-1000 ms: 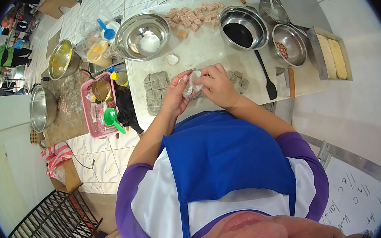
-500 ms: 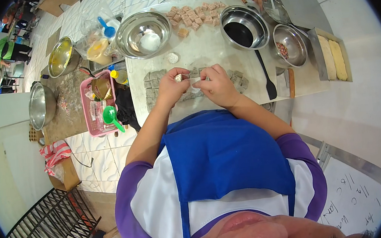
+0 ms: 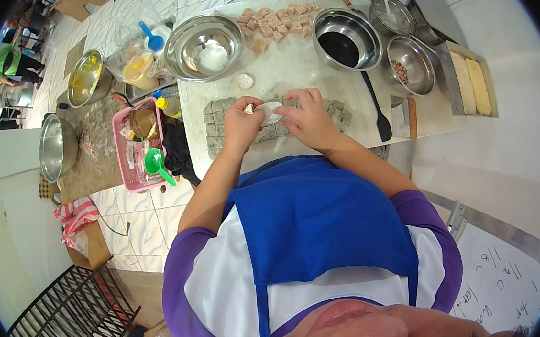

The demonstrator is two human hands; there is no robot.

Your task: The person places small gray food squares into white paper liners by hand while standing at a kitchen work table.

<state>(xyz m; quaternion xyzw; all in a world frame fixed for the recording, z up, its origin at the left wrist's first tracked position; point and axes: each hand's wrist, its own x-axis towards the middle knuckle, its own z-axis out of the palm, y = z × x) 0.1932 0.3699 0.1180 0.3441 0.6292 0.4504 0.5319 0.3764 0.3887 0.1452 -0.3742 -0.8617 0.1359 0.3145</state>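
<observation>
Your left hand (image 3: 243, 124) and right hand (image 3: 308, 117), grips narrow, pinch a thin white fluted cup (image 3: 270, 112) over grey, square-cut blocks (image 3: 217, 117) on the pale bench (image 3: 286, 64); a small shiny piece (image 3: 249, 109) (too hidden to name) shows at your left grip, and your hands cover several blocks.

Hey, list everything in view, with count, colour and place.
Table: one, pale, centre
Blocks: many, grey, centre
Paper liner: one, white, over blocks
Shiny piece: one, silvery, beside liner
Cubes: many, pinkish, far edge
Bowls: at least six, silver, upper half
Spatula: one, black, right
Pan: one, silver, far right
Basket: one, pink, left
Scoops: two, blue and green, left
Rack: one, black, lower left
Left grip: one, bare, holding shiny piece
Right grip: one, bare, touching paper liner
</observation>
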